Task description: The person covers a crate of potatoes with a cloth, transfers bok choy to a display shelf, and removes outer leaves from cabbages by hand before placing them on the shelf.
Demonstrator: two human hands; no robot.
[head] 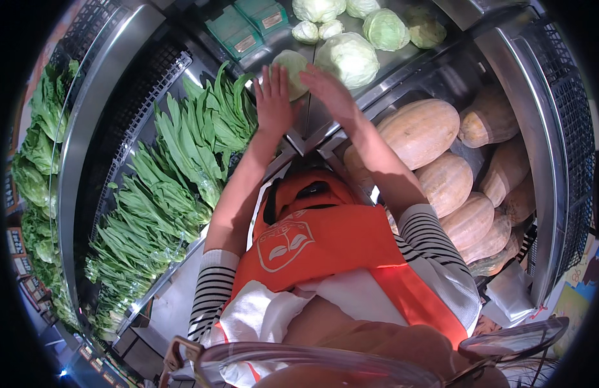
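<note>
A pale green cabbage (294,72) lies at the near edge of the metal display tray, partly covered by my hands. My left hand (274,104) is stretched over its left side, fingers extended and thumb apart. Over on its right side, my right hand (331,94) has straight fingers angled towards the cabbage. Neither hand is curled around it; whether the fingertips touch it is unclear. Just right of my right hand sits a larger, paler cabbage (350,60). Several more cabbages (386,29) rest behind, some of them small.
Green plastic boxes (236,36) stand left of the cabbages. Bunches of leafy greens (178,165) fill the left shelf, near my left forearm. Large tan pumpkins (420,133) are piled on the right, close to my right forearm. Raised metal rims (527,97) border the display.
</note>
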